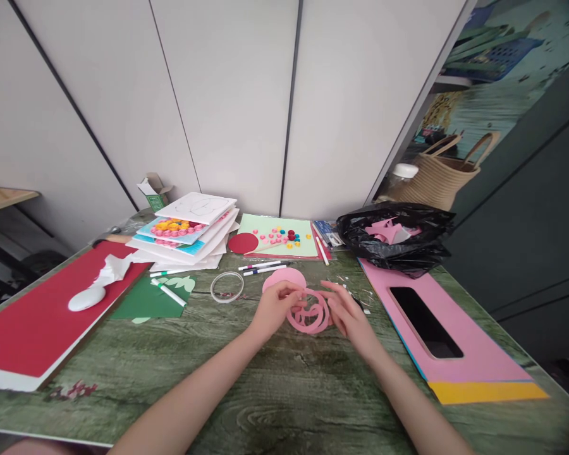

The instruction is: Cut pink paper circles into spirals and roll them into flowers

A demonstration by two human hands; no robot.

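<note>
Pinching pink paper spiral [308, 328] at its L side w/ L hand [275, 308], over desk [284, 385]; pink disc [284, 276] just behind. R hand [348, 315] by spiral's R edge, fingers part. spread; can't tell if grip's on it.

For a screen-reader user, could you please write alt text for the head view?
A person's left hand holds a coiled pink paper strip, the right hand at its edge, over a green table. Around them are a pink disc, markers, a black bag and a phone.
</note>
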